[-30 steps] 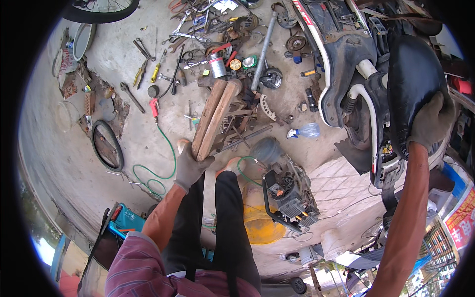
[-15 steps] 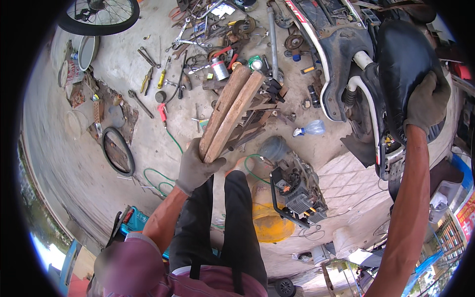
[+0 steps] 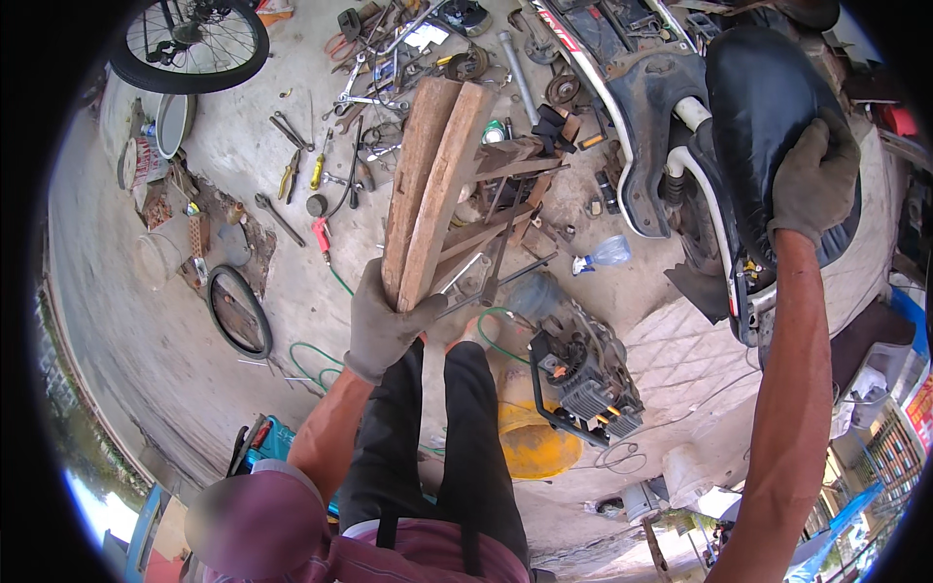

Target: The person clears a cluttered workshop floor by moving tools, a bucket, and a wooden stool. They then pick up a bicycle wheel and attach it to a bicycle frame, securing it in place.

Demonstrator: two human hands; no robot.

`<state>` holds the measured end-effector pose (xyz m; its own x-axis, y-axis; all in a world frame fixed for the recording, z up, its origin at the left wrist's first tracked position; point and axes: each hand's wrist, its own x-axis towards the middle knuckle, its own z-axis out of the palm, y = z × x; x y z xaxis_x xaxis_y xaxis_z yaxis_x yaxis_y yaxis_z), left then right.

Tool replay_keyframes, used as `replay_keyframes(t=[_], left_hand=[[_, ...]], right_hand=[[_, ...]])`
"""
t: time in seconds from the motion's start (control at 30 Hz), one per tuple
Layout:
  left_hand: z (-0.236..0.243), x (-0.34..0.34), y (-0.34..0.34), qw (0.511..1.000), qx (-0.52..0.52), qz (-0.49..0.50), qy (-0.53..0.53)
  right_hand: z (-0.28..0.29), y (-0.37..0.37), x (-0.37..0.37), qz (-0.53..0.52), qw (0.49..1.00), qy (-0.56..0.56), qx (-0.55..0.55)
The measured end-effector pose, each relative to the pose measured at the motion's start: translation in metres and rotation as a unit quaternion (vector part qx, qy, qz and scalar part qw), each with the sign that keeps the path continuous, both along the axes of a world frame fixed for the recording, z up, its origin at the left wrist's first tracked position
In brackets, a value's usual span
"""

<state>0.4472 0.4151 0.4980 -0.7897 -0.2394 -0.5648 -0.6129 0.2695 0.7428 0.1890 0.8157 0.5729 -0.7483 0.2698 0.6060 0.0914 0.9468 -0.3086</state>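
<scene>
My gloved left hand (image 3: pixel 387 321) grips the end of two long weathered wooden boards (image 3: pixel 432 194), part of a rough frame with crossbars and metal rods, held above the floor in front of my legs. My gloved right hand (image 3: pixel 814 175) grips the padded black seat (image 3: pixel 748 107), its fingers curled against the top. The seat lies on a partly dismantled scooter (image 3: pixel 641 107) with a white tube frame and dark plastic panels. The underside of the wooden frame and the far edge of the seat are partly hidden.
Spanners (image 3: pixel 360 97), screwdrivers (image 3: pixel 317 170) and parts litter the concrete floor. An air gun (image 3: pixel 322 233) trails green hose. A compressor (image 3: pixel 583 379) stands by a yellow bucket (image 3: pixel 515 428), near a spray bottle (image 3: pixel 607 253). A bicycle wheel (image 3: pixel 190 44) and loose tyre (image 3: pixel 238 311) are left.
The wooden frame in my left hand has risen toward the top of the picture and shows more of its crossbars. My right hand has moved slightly up and left with the seat.
</scene>
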Motion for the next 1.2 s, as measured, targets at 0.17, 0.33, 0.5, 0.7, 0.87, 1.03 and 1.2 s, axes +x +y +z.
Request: replay_keyframes(t=[0.17,0.33,0.5,0.7,0.87,1.03,1.2], left_hand=[[-0.005,0.006,-0.006,0.999,-0.013,0.022,0.025],[-0.007,0.012,-0.014,0.994,0.051,0.092,-0.027],[-0.009,0.035,-0.041,0.978,0.105,0.175,-0.041],[-0.005,0.079,-0.085,0.963,0.103,0.234,-0.085],[0.017,0.130,-0.112,0.946,0.084,0.301,-0.082],[0.055,0.190,-0.136,0.927,0.072,0.361,-0.071],[0.088,0.266,-0.159,0.903,0.026,0.428,-0.034]], right_hand=[[0.001,-0.001,0.000,-0.008,1.000,-0.015,0.006],[0.001,-0.001,0.001,0.021,1.000,-0.006,0.008],[0.002,-0.001,0.001,0.005,0.999,-0.031,-0.003],[0.002,0.000,0.001,0.012,1.000,-0.024,0.004],[0.003,0.003,0.000,-0.008,0.998,-0.054,0.001],[0.004,0.001,-0.001,-0.032,0.998,-0.055,0.024],[0.008,0.000,0.000,-0.037,0.996,-0.076,0.028]])
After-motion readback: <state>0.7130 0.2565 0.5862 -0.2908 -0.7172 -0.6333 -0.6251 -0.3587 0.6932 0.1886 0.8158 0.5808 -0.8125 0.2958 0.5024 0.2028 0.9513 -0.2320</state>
